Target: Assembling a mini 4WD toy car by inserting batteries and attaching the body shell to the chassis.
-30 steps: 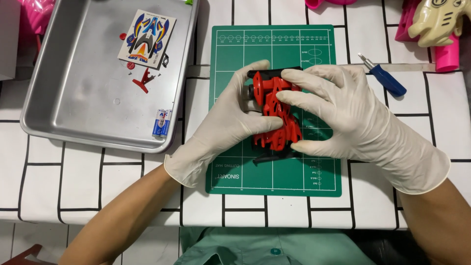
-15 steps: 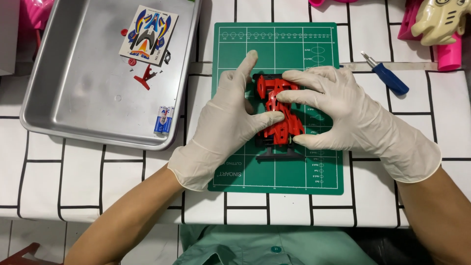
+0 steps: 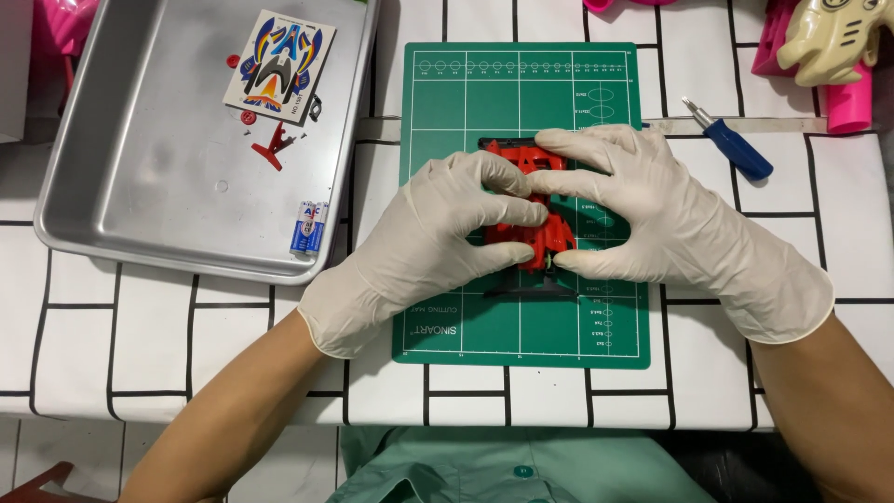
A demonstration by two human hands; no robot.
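Bright, even overhead light; sharp.

White tabletop with black brick-pattern lines (evenly lit), pale floor below

Both hands have closed tighter over the red toy chassis, now flatter on the mat (less red showing).

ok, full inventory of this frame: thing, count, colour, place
toy car chassis: 1, red and black, on mat, under both hands
cutting mat: 1, green, table centre
tray: 1, silver metal, upper left
sticker sheet: 1, multicoloured, in tray
small parts: a few, red, in tray
batteries: 2, blue-white, tray's near edge
screwdriver: 1, blue handle, right of mat
toy body: 1, cream, top right
left hand: white glove, on chassis
right hand: white glove, on chassis
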